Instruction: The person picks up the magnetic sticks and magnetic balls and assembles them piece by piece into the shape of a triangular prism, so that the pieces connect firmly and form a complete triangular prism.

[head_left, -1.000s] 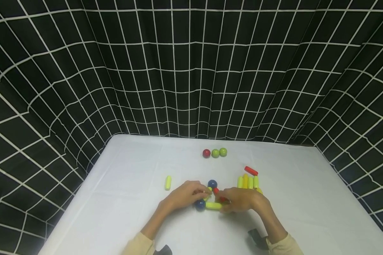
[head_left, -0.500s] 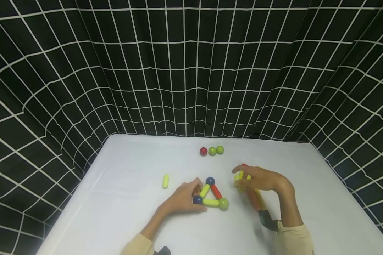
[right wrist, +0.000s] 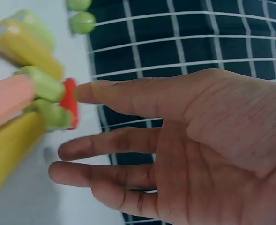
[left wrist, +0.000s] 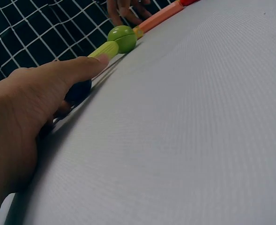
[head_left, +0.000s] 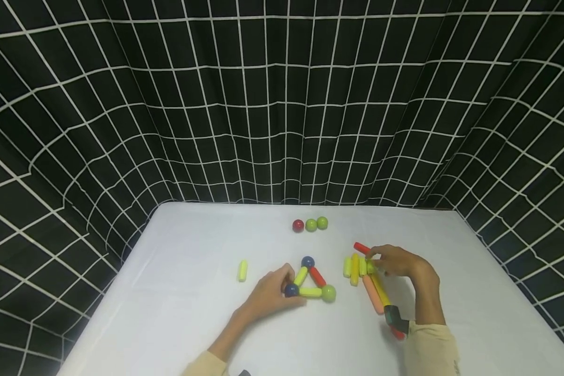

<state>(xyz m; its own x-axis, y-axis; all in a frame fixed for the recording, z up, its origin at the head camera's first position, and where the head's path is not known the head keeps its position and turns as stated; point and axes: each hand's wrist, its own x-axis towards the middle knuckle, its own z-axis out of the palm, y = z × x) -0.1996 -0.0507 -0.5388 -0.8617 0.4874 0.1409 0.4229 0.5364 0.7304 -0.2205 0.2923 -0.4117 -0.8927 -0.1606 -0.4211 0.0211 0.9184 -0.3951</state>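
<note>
A flat triangle of balls and sticks lies on the table: a near blue ball (head_left: 292,290), a far blue ball (head_left: 307,262), a green ball (head_left: 329,293), a red stick (head_left: 317,277) and two yellow-green sticks (head_left: 311,292). My left hand (head_left: 268,295) grips its near-left corner, thumb and fingers around the blue ball; in the left wrist view the thumb lies along a yellow-green stick (left wrist: 103,50). Over at the right stick group, my right hand (head_left: 399,263) reaches to a short yellow-green stick (head_left: 371,267). Its fingers look extended in the right wrist view, holding nothing.
Beside the right hand lie a yellow stick (head_left: 354,269), an orange stick (head_left: 373,295) and another red stick (head_left: 362,248). One yellow-green stick (head_left: 243,271) lies at left. A red ball (head_left: 298,225) and two green balls (head_left: 311,225) sit farther back, before a black grid curtain (head_left: 282,104).
My right hand has left the triangle and moved right to the stick group, then slightly farther right, uncovering sticks. The left hand has shifted its hold to the near blue ball.
</note>
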